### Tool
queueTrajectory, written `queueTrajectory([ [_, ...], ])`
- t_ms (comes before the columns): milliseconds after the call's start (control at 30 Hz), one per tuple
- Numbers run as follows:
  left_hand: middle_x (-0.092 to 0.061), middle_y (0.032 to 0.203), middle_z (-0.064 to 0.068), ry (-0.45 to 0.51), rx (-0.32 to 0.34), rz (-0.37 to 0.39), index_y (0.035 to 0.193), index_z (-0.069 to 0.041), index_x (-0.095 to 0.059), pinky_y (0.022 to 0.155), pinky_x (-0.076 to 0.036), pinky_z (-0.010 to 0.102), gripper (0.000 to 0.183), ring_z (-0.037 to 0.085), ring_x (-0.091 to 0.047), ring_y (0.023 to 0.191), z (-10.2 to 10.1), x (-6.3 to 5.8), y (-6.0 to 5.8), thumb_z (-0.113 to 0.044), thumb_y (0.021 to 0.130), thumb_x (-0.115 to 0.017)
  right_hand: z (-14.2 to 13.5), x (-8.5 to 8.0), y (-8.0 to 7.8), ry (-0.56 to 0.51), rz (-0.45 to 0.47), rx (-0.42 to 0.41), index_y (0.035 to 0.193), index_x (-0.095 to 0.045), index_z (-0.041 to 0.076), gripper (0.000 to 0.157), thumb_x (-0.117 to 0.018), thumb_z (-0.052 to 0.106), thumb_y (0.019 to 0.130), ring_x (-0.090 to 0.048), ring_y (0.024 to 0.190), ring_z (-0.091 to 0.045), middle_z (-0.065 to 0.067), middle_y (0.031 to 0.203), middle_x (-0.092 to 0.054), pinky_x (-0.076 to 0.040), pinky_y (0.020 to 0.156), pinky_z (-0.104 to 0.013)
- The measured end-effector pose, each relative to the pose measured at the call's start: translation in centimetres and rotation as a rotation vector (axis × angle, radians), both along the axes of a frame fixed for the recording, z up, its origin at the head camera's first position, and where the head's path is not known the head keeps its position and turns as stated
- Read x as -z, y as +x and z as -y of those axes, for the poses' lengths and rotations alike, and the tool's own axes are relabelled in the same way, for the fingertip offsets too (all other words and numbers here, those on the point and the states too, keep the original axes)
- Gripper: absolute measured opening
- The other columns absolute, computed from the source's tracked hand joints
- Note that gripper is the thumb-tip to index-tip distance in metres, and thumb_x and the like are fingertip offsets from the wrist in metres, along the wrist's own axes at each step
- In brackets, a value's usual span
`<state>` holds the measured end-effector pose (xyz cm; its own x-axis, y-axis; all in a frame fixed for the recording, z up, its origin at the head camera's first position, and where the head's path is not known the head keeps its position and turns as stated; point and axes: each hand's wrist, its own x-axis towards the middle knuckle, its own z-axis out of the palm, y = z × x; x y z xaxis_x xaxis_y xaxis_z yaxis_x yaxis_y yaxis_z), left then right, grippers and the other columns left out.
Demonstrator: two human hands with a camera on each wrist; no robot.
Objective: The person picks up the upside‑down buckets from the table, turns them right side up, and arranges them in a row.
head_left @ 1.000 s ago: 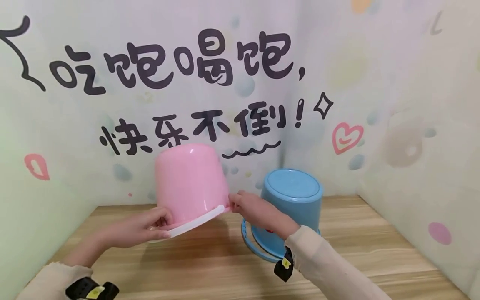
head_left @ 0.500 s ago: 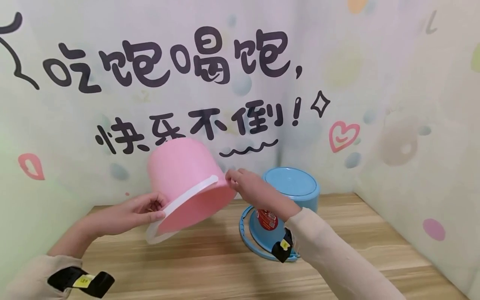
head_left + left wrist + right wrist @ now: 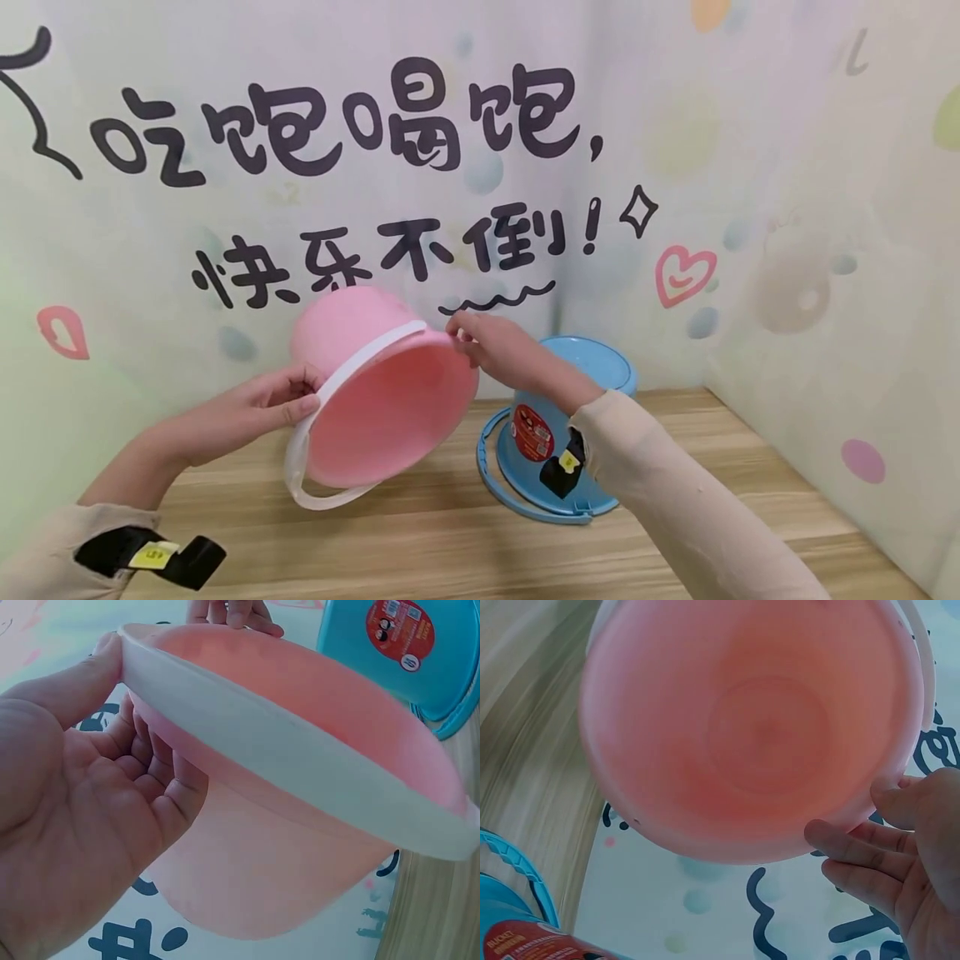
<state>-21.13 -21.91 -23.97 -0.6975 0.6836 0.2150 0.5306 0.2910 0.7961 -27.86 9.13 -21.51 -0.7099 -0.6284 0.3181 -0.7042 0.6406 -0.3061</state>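
Observation:
A pink bucket (image 3: 393,412) is held above the table, tilted so that its mouth faces toward me and down. My left hand (image 3: 232,412) pinches the left side of its rim, thumb on the white handle (image 3: 292,761) that lies along the rim. On the opposite side, my right hand (image 3: 506,350) grips the rim between thumb and fingers. The right wrist view looks straight into the bucket's bare inside (image 3: 769,735). Right of it, a blue bucket (image 3: 588,362) stands upside down on the table, partly hidden by my right forearm.
The blue bucket's handle (image 3: 491,475) lies on the wood-grain table (image 3: 420,554), and a red label (image 3: 534,433) shows on its side. A wall with black lettering (image 3: 416,250) rises right behind the table. Side walls border it left and right.
The pink bucket has tipped from nearly upside down to mouth toward me, showing its inside. My right hand has risen with the rim; my left hand has also moved up slightly.

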Motion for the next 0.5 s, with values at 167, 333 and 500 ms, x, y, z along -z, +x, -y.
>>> queueTrajectory([
  [167, -0.054, 0.105, 0.017, 0.041, -0.027, -0.011, 0.113, 0.001, -0.047, 0.085, -0.046, 0.029, 0.020, 0.020, -0.056, 0.096, 0.3, -0.7, 0.4, -0.008, 0.099, -0.036, 0.4, -1.5, -0.1, 0.006, 0.024, -0.015, 0.110, -0.054, 0.012, 0.017, -0.050, 0.008, 0.094, -0.058, 0.073, -0.018, -0.001, 0.086, -0.059, -0.048, 0.064, -0.023],
  [333, -0.053, 0.110, 0.016, 0.110, -0.003, 0.026, 0.117, 0.001, -0.046, 0.085, -0.047, 0.032, 0.025, 0.024, -0.057, 0.097, 0.6, -0.9, 0.5, -0.008, 0.100, -0.031, 0.8, -2.5, 0.0, 0.019, 0.051, -0.022, 0.111, -0.054, 0.012, 0.017, -0.050, 0.010, 0.095, -0.059, 0.070, -0.014, 0.000, 0.087, -0.060, -0.048, 0.065, -0.023],
  [500, -0.054, 0.114, 0.016, 0.174, 0.027, 0.097, 0.123, 0.005, -0.043, 0.089, -0.045, 0.029, 0.030, 0.022, -0.055, 0.103, 0.6, -0.6, 0.2, -0.010, 0.101, -0.029, 0.9, -2.7, -0.4, 0.032, 0.054, -0.013, 0.111, -0.055, 0.013, 0.018, -0.050, 0.011, 0.094, -0.060, 0.067, -0.012, -0.001, 0.088, -0.062, -0.049, 0.065, -0.024],
])
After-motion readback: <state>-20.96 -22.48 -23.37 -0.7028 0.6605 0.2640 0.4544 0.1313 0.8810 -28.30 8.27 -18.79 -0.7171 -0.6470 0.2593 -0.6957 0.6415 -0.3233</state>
